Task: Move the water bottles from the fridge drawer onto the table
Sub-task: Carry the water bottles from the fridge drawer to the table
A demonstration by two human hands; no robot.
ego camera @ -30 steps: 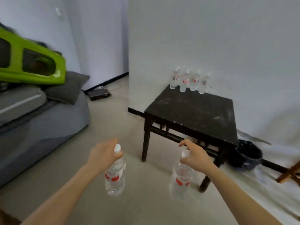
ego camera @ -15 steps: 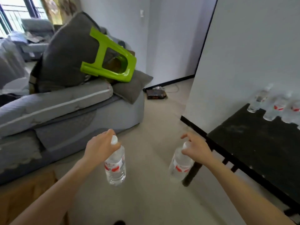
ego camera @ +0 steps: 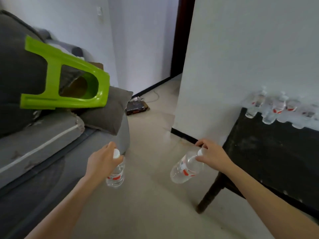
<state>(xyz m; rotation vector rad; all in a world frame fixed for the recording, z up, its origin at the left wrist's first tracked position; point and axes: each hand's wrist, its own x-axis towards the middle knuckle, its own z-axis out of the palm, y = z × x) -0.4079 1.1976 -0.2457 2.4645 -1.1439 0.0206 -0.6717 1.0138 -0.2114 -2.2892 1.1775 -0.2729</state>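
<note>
My left hand (ego camera: 101, 161) grips one bottle (ego camera: 116, 173) by its neck at lower centre; my right hand (ego camera: 211, 155) clamps another bottle (ego camera: 185, 168), beside the desk (ego camera: 269, 152) at right.

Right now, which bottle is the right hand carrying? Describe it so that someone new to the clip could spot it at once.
Start at the dark wooden table on the right, with its row of bottles against the wall. Just left of its front leg, the right hand pinches a clear, red-labelled bottle by its white cap. It swings tilted over the floor, while the left hand's bottle hangs nearly upright.
</note>
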